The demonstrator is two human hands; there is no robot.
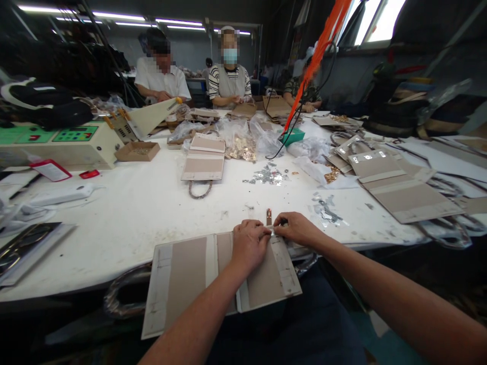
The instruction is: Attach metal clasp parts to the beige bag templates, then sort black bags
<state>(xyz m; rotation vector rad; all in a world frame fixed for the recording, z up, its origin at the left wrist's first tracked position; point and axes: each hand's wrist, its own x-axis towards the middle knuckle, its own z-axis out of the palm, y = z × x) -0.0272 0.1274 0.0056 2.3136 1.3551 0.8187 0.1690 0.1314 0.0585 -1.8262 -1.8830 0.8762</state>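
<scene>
A beige, board-stiffened bag panel point(190, 263) lies open at the table's front edge, tilted and partly overhanging it. A plastic-wrapped handle point(119, 296) sticks out on its left side. My left hand point(249, 246) rests on the right half of the panel, fingers bent together at its far edge. There, my right hand point(297, 228) is closed in a pinch; whatever sits between its fingertips is too small to make out. A narrow tab with a shiny metal fitting point(269, 215) projects past the panel edge between both hands.
Loose silver metal plates point(268, 175) and a second heap of plates point(329, 210) lie ahead. Stacked bag panels point(403, 187) stand right, another panel point(203, 165) ahead. A cream machine point(68, 144) is at left. An orange strand point(315, 56) hangs down. Several people sit opposite.
</scene>
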